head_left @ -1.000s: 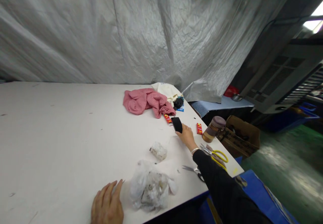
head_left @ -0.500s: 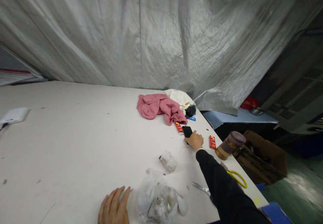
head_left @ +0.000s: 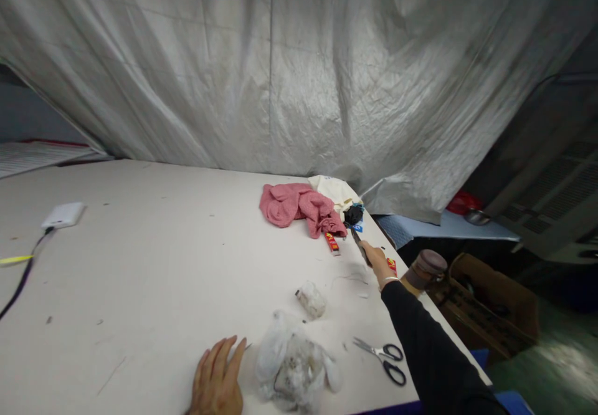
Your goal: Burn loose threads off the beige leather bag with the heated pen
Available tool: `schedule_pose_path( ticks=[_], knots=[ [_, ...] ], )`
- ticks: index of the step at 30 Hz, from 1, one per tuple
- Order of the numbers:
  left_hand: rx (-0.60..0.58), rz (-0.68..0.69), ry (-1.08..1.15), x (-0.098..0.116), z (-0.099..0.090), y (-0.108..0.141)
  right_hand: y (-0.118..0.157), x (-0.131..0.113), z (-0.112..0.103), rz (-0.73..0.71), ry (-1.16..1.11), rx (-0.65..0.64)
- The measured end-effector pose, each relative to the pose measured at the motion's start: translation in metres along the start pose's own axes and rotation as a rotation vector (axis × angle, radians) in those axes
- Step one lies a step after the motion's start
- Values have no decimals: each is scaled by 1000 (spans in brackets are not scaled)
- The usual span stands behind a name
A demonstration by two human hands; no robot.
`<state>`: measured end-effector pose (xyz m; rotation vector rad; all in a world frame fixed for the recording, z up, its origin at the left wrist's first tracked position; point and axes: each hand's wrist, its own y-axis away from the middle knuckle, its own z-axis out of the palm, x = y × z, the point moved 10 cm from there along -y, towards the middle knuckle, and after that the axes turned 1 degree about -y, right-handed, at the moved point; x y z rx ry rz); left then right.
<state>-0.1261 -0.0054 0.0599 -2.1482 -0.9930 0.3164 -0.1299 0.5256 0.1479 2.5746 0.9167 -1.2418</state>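
My right hand (head_left: 377,262) is closed on a dark phone (head_left: 361,248), tilted up on its edge over the right part of the white table (head_left: 187,265). My left hand (head_left: 218,381) lies flat on the table at the bottom centre, fingers a little apart and holding nothing. Just right of it sits a clear plastic bag (head_left: 296,365) with greyish contents. A smaller clear wrapped bundle (head_left: 311,300) lies above the bag. One red box (head_left: 332,244) is left of the phone; another red box (head_left: 391,267) is partly hidden behind my right hand.
Black-handled scissors (head_left: 385,356) lie near my right sleeve. A pink cloth (head_left: 299,208) and cream cloth (head_left: 334,190) are bunched at the back. A lidded jar (head_left: 426,268) stands at the right edge. A white device (head_left: 64,214) with a cable is at left.
My right hand has lifted and tilted the phone and moved it slightly right. The black-handled scissors now show fully, while the yellow-handled ones are hidden behind my arm. The view has shifted slightly left.
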Motion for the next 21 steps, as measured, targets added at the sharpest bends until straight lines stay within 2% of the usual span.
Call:
schedule_pose_path(
  ticks=[3, 6, 9, 11, 13, 14, 16, 17, 19, 21],
  knots=[
    [30, -5, 21, 2, -6, -4, 30, 5, -8, 157, -385, -63],
    [71, -33, 52, 2, -14, -7, 74, -8, -16, 204, -726, -92],
    [132, -59, 160, 4, -29, -12, 141, -26, -19, 188, -977, -124],
    [155, -141, 326, 9, -43, -20, 197, -38, -15, 174, -1081, -159],
    [103, -333, 626, 16, -53, -29, 253, -54, -7, 142, -1200, -190],
    [29, -462, 839, 25, -53, -33, 279, -63, -4, 110, -1212, -203],
    [-222, -706, 1370, 68, -44, -36, 324, -81, 3, 34, -1077, -204],
    [-294, -787, 1653, 95, -48, -39, 341, -90, 4, -16, -976, -189],
    [-397, -925, 2105, 140, -60, -42, 367, -107, 3, -133, -744, -114],
    [-466, -1069, 2345, 163, -69, -36, 383, -121, -2, -262, -567, -32]
  ],
)
